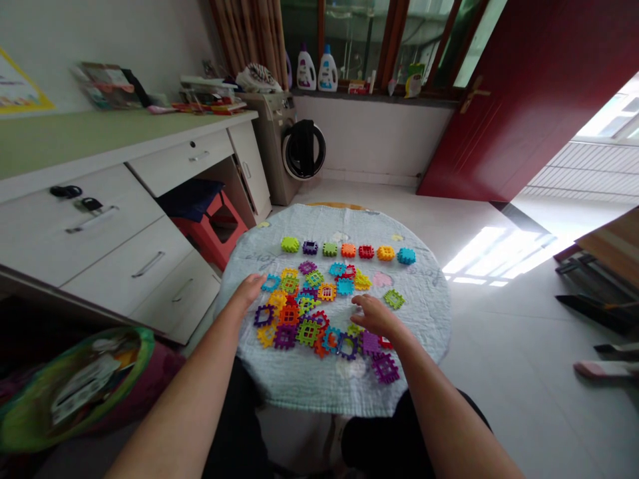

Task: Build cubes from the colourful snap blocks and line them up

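A round pale blue quilted cloth [279, 379] covers a low surface in front of me. Across its far part runs a neat row of several colourful plastic waffle-shaped building blocks [348, 250]. A loose heap of similar blocks [304, 313] in purple, yellow, orange, green and blue lies nearer. My left hand [246, 293] rests open at the heap's left edge, close to a light blue block [271, 283]. My right hand [374, 317] hovers open over the heap's right side, just above a purple block [370, 342]. Neither hand holds a block.
A white desk with drawers [114, 226] stands along the left, with a red plastic stool [214, 226] beneath it. A patterned bag [74, 389] sits at lower left. A washing machine [294, 143] and a dark red door [519, 100] stand beyond the cloth.
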`<state>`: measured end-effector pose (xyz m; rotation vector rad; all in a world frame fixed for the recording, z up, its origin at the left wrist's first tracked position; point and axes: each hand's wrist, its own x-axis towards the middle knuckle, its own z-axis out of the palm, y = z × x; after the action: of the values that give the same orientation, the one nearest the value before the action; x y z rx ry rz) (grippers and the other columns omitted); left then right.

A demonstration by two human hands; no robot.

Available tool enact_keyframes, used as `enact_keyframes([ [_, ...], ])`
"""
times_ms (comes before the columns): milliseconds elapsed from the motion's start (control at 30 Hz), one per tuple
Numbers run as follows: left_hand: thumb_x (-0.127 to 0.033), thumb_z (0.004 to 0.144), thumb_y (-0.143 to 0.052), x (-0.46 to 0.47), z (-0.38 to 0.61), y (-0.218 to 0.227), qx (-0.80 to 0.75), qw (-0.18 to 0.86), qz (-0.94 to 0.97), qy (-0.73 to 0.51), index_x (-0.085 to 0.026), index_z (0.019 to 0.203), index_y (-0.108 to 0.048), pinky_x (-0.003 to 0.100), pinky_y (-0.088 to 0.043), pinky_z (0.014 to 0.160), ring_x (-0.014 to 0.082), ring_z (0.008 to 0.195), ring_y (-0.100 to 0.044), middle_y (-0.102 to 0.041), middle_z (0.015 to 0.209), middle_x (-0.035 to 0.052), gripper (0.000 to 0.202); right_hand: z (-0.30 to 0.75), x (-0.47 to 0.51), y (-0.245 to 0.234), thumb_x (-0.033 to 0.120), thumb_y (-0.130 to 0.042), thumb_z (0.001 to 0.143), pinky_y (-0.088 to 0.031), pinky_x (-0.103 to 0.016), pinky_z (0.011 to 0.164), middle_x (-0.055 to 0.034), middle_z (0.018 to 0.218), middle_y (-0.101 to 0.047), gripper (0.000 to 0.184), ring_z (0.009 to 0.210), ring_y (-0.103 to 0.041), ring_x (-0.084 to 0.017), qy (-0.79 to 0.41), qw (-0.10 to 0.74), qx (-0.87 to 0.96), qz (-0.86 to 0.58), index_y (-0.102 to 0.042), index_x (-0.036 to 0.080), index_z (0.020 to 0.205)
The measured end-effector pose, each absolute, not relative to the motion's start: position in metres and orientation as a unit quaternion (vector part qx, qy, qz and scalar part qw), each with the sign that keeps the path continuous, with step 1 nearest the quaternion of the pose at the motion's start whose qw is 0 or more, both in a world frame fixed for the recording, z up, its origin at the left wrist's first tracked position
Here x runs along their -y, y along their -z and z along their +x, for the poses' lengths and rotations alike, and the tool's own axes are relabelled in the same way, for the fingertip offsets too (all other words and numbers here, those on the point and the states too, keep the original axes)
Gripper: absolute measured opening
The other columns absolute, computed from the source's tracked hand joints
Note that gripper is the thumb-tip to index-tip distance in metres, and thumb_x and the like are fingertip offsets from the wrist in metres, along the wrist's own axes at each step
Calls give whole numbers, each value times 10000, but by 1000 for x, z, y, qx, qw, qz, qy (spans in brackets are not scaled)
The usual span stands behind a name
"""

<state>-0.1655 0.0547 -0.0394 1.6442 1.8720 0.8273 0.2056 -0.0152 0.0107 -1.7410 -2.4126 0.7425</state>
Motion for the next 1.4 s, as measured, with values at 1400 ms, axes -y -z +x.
enact_keyframes([
  [1400, -254, 624, -620, -70, -147, 1, -699, 366, 579, -204, -174, 1033, -651, 344, -503, 605, 237, 686, -620, -641, 730, 62, 418, 197, 11, -9, 125, -528, 796, -416, -302, 933, -155, 1133, -639, 410, 1034, -592, -223, -232, -34, 811, -536, -593, 96, 1200],
])
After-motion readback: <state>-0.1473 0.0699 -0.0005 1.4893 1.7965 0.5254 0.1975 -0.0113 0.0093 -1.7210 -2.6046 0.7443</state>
